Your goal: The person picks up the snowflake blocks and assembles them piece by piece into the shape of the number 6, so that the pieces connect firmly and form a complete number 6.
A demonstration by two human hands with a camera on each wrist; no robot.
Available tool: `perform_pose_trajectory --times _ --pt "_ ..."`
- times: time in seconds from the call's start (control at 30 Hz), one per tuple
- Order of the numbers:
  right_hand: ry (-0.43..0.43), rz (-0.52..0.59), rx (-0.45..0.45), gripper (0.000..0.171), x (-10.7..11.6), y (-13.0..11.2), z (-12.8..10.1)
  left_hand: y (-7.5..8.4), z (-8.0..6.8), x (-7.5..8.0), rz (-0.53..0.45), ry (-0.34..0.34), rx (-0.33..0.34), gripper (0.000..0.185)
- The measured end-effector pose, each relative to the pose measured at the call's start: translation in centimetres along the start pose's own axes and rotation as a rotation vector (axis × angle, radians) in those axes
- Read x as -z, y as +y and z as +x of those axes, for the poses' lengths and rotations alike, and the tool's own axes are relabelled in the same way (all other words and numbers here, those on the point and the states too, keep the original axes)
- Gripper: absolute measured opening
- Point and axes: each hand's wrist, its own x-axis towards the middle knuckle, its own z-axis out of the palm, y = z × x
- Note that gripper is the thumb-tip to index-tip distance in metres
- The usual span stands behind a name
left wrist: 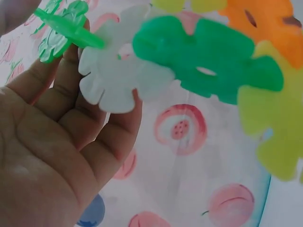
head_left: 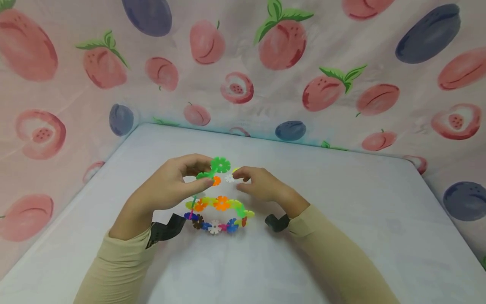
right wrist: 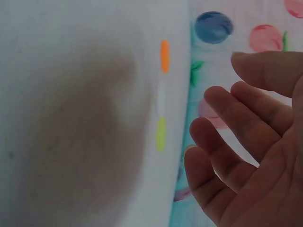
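Observation:
My left hand (head_left: 206, 172) pinches a small cluster of joined green snowflake discs (head_left: 218, 166) between thumb and fingers, lifted above the table. In the left wrist view the same green discs (left wrist: 64, 28) sit at the fingertips of the left hand (left wrist: 45, 40), close to a white disc (left wrist: 118, 78) and a green one (left wrist: 203, 61). My right hand (head_left: 241, 177) hovers just to the right with relaxed fingers and holds nothing. Beside it on the table lie loose white (head_left: 229, 178) and orange (head_left: 216, 181) discs. A ring of many-coloured discs (head_left: 218, 213) lies between my wrists.
The white table (head_left: 341, 198) is closed in at the back and sides by a fruit-print cloth (head_left: 288, 84). In the right wrist view the right hand (right wrist: 236, 142) floats above the table edge, with orange (right wrist: 164, 56), white (right wrist: 162, 97) and yellow (right wrist: 161, 135) discs edge-on.

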Motion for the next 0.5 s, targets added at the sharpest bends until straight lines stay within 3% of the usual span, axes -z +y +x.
perform_pose_trajectory --times 0.33,0.5 --pt "-0.136 -0.117 -0.133 0.046 -1.3 0.5 1.8 -0.1 0.1 0.0 -0.021 0.001 -0.038 0.03" --pt "-0.101 -0.174 -0.119 0.041 -1.5 0.6 1.7 0.0 0.1 0.1 -0.006 0.007 -0.005 0.035"
